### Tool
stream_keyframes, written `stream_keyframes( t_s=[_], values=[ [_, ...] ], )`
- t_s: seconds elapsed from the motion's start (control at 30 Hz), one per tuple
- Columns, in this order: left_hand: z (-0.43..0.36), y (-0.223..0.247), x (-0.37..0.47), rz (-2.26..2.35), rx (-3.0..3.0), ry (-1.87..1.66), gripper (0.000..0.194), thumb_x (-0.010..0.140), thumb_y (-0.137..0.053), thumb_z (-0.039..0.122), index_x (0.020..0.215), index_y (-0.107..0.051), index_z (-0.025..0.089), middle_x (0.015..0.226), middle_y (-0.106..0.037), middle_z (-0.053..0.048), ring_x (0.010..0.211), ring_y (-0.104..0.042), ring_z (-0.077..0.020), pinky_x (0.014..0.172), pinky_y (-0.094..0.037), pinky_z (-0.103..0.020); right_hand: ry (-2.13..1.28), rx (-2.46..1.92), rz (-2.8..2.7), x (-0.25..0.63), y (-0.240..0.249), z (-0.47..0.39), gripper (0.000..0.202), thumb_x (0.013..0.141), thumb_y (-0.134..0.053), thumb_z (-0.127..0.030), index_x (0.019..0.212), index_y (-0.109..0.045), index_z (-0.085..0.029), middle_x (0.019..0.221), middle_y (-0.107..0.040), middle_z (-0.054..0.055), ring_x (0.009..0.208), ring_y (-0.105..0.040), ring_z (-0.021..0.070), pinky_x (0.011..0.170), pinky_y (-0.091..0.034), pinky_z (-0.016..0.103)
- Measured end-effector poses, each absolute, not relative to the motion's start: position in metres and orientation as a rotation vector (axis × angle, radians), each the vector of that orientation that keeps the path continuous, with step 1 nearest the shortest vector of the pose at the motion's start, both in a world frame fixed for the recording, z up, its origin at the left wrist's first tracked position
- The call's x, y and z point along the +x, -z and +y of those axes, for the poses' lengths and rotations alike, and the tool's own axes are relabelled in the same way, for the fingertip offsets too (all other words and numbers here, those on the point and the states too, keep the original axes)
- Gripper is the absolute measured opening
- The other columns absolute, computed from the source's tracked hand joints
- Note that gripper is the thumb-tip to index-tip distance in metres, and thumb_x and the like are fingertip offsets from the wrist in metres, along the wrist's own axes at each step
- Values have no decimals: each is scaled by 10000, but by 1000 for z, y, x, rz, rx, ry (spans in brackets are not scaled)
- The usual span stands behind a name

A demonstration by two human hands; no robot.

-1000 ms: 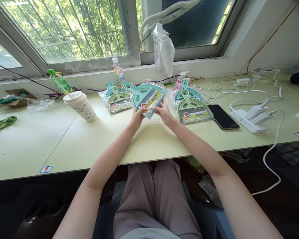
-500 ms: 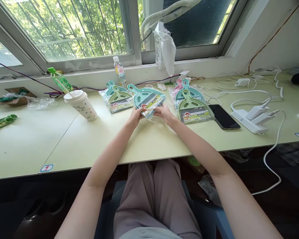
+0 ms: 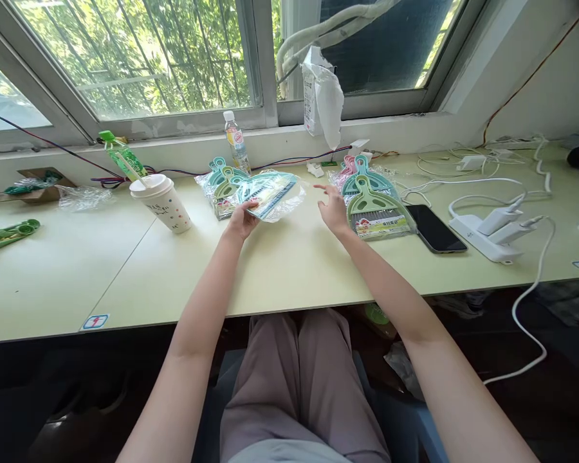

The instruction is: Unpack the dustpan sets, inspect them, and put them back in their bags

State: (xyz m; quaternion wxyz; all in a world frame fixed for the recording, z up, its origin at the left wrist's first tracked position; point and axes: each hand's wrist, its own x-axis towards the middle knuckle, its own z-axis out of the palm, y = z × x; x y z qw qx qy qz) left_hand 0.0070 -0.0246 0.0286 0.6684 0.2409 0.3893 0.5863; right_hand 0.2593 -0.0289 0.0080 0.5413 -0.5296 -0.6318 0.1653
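My left hand (image 3: 244, 220) grips the near left edge of a teal dustpan and brush set (image 3: 273, 193) in clear plastic wrap, held tilted over the table. My right hand (image 3: 334, 209) is off that set, fingers apart with the index finger pointing left, and nothing is in it. Behind the held set lies a wrapped green dustpan and brush set (image 3: 223, 193), partly covered, with a teal one (image 3: 217, 166) behind it. Just right of my right hand is another wrapped green set (image 3: 376, 209), overlapping teal and pink ones (image 3: 348, 164).
A white lidded cup (image 3: 161, 202) with a straw stands at left, near a green bottle (image 3: 125, 157). A clear bottle (image 3: 236, 141) stands by the wall. To the right are a black phone (image 3: 435, 228) and a white power strip (image 3: 482, 238) with cables.
My right hand has let go of the teal dustpan set and moved right, its fingers opening. My left hand has shifted left with the set, which has turned, its handle now pointing left.
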Motion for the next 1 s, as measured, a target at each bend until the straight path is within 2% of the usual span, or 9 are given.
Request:
stream_keyframes(
  t_s=[0.1, 0.17, 0.27, 0.33, 0.47, 0.63, 0.8, 1.0],
  values=[
    [-26, -29, 4, 829, 604, -1291, 191, 747, -573, 37, 913, -581, 131, 655, -643, 5, 538, -619, -90, 549, -570, -173, -196, -1186, -1579, 264, -7, -28, 535, 846, -608, -133, 1348, -541, -306, 1423, -533, 55, 1385, -431, 270, 1140, -393, 551],
    [-28, -27, 4, 825, 685, -1245, 224, 743, -577, 50, 952, -600, 127, 676, -656, 2, 584, -646, -112, 650, -619, -239, -169, -1147, -1609, 264, -7, -27, 498, 871, -631, -193, 1340, -549, -337, 1449, -504, 46, 1391, -413, 277, 1130, -391, 558],
    [-29, -22, 3, 854, 798, -1135, 297, 736, -594, 87, 1030, -622, 112, 757, -697, -32, 722, -706, -180, 799, -639, -376, -164, -1096, -1625, 261, -8, -27, 235, 891, -654, -295, 1120, -702, -326, 1396, -551, 36, 1334, -470, 277, 1133, -373, 546],
    [-28, -19, -1, 872, 849, -1063, 328, 734, -609, 116, 1061, -630, 97, 841, -723, -71, 821, -726, -224, 847, -630, -417, -167, -1058, -1601, 259, -8, -28, 123, 897, -657, -339, 956, -758, -302, 1309, -617, 32, 1263, -533, 261, 1138, -361, 528],
    [-24, -14, -9, 882, 943, -968, 343, 745, -635, 154, 1082, -646, 92, 946, -739, -114, 853, -740, -251, 792, -640, -366, -248, -972, -1521, 253, -9, -32, 188, 919, -622, -397, 893, -778, -296, 1154, -706, 27, 1128, -618, 225, 1057, -436, 457],
    [-25, -15, -10, 877, 1020, -846, 348, 765, -643, 146, 1103, -646, 63, 955, -747, -132, 791, -749, -243, 713, -632, -303, -232, -954, -1476, 251, -7, -35, 232, 918, -607, -445, 897, -775, -287, 1087, -732, 28, 1062, -652, 215, 986, -487, 422],
    [-31, -21, -5, 898, 1082, -719, 397, 825, -603, 166, 1206, -619, 56, 960, -755, -148, 793, -753, -257, 739, -622, -336, -58, -972, -1466, 254, -5, -34, 221, 930, -592, -434, 918, -769, -301, 1105, -711, 27, 1068, -644, 223, 1003, -494, 454],
    [-37, -25, -3, 859, 1103, -715, 367, 831, -604, 161, 1179, -624, 48, 946, -761, -147, 798, -753, -255, 798, -609, -349, -9, -961, -1497, 257, -6, -35, 223, 936, -578, -435, 978, -759, -312, 1232, -644, 38, 1079, -632, 233, 985, -528, 472]
  ],
)
